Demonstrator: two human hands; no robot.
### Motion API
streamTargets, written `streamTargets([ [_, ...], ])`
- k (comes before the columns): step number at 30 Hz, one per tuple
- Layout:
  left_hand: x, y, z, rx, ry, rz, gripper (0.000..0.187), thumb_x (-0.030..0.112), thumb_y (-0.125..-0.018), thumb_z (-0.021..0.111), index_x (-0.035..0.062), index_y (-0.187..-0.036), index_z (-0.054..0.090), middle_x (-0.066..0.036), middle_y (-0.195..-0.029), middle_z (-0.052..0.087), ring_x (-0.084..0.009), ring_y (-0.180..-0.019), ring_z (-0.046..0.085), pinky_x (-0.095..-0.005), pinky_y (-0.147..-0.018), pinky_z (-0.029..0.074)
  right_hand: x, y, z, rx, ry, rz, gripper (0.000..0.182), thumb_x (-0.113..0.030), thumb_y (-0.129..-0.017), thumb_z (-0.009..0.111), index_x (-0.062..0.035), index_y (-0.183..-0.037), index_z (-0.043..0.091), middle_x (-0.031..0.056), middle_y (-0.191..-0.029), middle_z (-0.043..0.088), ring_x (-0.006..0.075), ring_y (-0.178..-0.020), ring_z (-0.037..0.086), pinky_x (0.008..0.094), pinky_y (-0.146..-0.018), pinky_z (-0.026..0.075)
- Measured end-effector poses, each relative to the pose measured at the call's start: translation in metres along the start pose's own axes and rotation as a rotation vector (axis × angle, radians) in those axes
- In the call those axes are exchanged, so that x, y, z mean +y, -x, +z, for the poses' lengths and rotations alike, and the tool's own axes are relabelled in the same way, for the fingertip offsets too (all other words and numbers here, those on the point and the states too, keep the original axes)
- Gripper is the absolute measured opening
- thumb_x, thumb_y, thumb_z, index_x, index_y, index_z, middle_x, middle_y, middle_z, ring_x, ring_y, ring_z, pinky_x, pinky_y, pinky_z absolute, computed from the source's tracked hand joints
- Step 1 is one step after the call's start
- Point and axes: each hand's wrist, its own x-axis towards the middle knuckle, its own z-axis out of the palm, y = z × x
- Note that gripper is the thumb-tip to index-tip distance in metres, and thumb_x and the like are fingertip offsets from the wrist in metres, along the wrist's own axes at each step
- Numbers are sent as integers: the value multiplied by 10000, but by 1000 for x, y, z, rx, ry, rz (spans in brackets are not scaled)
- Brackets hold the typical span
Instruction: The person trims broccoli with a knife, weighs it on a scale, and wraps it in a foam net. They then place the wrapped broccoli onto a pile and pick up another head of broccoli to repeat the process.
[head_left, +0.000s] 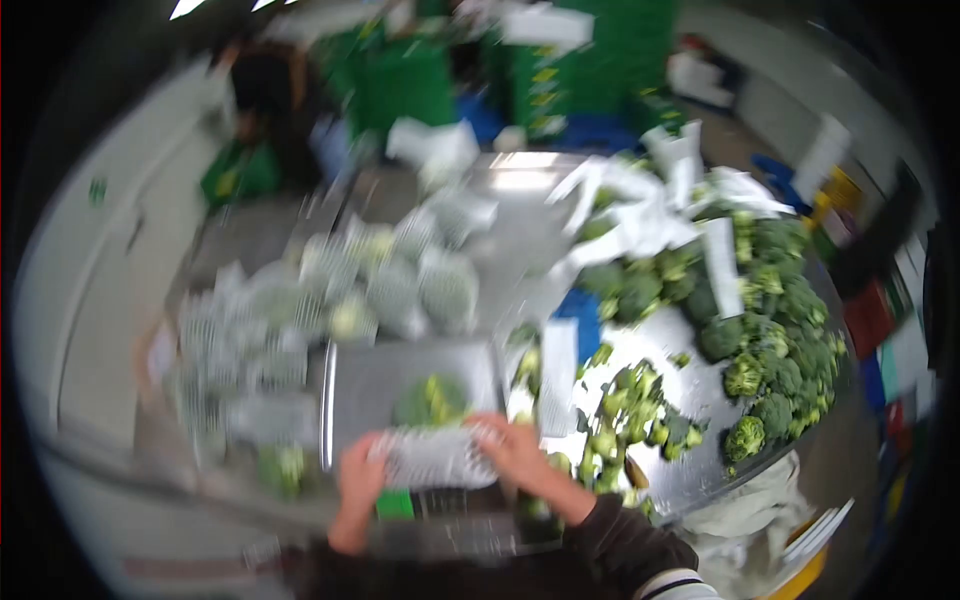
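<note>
Both hands hold a white mesh net sleeve [437, 457] stretched sideways between them. My left hand [362, 475] grips its left end, and my right hand [515, 455] grips the right end with bent fingers. Just beyond the net, a green broccoli head [432, 400] lies on a metal tray [385, 370]. A small green panel [395, 503] shows under the net, beside a dark part of what looks like a scale. Motion blurs the fingers and the net.
Netted heads [395, 290] are heaped at the left. Loose broccoli [780, 345] and white nets [640, 215] are piled at the right, with trimmed pieces [625, 415] nearer. Green crates [400, 85] stand at the back, with a person [270, 90] at the back left.
</note>
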Motion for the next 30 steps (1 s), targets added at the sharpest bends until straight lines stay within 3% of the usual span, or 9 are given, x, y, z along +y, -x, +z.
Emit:
streamTargets([
  [2, -27, -29, 10, 184, 36, 231, 262, 82, -788, 495, -30, -999, 603, -118, -874, 640, -183, -793, 605, -309, -746, 469, -10, -23, 10, 339, 158, -240, 348, -154, -786, 572, -92, -1127, 545, 160, -959, 575, 307, -882, 582, 377, -772, 459],
  [5, -44, -55, 20, 45, 134, -92, 279, 140, -818, 469, -14, -1012, 598, -121, -877, 640, -211, -819, 622, -317, -739, 486, -21, -44, 14, 336, 129, -68, 302, -155, -798, 561, -73, -1088, 560, 160, -983, 547, 326, -932, 543, 376, -810, 434],
  [8, -64, -61, 39, -18, 845, -368, 275, 194, -832, 464, -6, -968, 594, -124, -846, 630, -209, -774, 621, -330, -682, 510, -10, -51, 19, 326, 216, -62, 286, -146, -798, 558, -63, -1071, 557, 156, -931, 539, 335, -915, 543, 377, -793, 434],
  [14, 31, -1, 18, -41, 1082, 6, 440, 327, -839, 417, -43, -1053, 522, -175, -895, 618, -255, -739, 628, -365, -704, 534, -87, 14, -23, 24, -113, -211, 237, -143, -838, 497, -28, -1015, 604, 96, -819, 604, 171, -703, 592, 282, -621, 457],
  [16, 117, 14, 7, -299, 1157, -698, 544, 415, -832, 408, -41, -1122, 475, -223, -983, 590, -284, -856, 608, -405, -811, 503, -90, 22, -26, -328, -440, 182, 254, -170, -904, 440, -47, -1072, 586, 76, -790, 618, 149, -610, 546, 279, -555, 442],
  [17, 50, 10, -2, -403, 1454, -993, 572, 467, -891, 364, 22, -1244, 431, -201, -1136, 547, -345, -1034, 539, -480, -919, 435, -111, 19, -40, -434, -447, 423, 304, -203, -939, 392, -53, -1137, 568, 79, -901, 638, 117, -697, 601, 240, -586, 486],
  [19, 31, 42, 28, -220, 1568, -491, 575, 480, -908, 306, 19, -1221, 448, -194, -1159, 534, -343, -1033, 535, -479, -929, 425, -88, 21, -37, -429, -763, 537, 333, -222, -940, 396, -31, -1177, 531, 94, -951, 632, 139, -759, 615, 263, -624, 509],
  [24, -38, 46, 45, -262, 1506, -360, 644, 535, -878, 341, -16, -1188, 464, -177, -1191, 518, -318, -1102, 498, -461, -945, 409, -51, 44, -33, -337, -1519, 585, 437, -263, -962, 358, 17, -1298, 364, 145, -1142, 571, 189, -919, 629, 315, -722, 552],
  [30, 4, 40, 54, -310, 1664, -299, 618, 501, -879, 365, -29, -1177, 473, -165, -1211, 508, -299, -1135, 480, -448, -952, 404, -3, 65, 10, -160, -1131, 765, 327, -234, -894, 534, 48, -1058, 559, 73, -844, 642, 120, -646, 606, 233, -567, 517],
])
